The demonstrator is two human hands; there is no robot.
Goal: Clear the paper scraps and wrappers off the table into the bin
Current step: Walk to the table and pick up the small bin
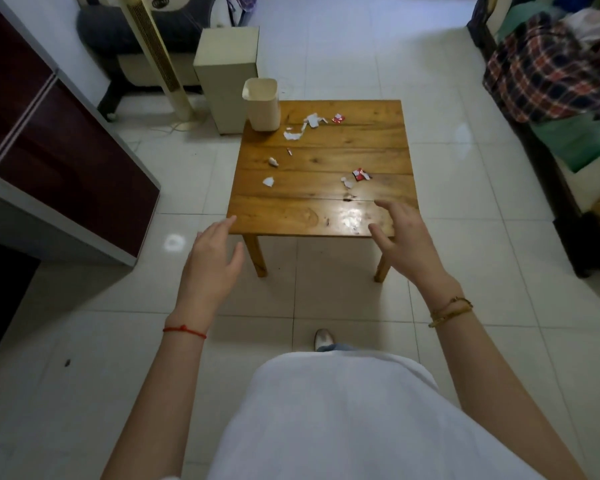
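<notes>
Paper scraps (297, 131), wrappers (361, 174): scattered beside bin (261, 105) on table (378, 150); likely light, flimsy, pinchable at edges. Left hand (210, 263), right hand (404, 237): fingers spread, empty.

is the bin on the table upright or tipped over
Upright: the bin stands on its base at the far left corner of the table, open mouth facing up.

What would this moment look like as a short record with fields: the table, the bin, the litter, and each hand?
table: small wooden table, on a tiled floor
bin: cream bin, upright on the table's far left corner
paper scraps: white paper scraps scattered over the top, most near the bin
wrappers: red wrapper at the far side, another red wrapper nearer the right hand
left hand: left hand open, empty, off the near left corner
right hand: right hand open, empty, over the near right edge
</notes>
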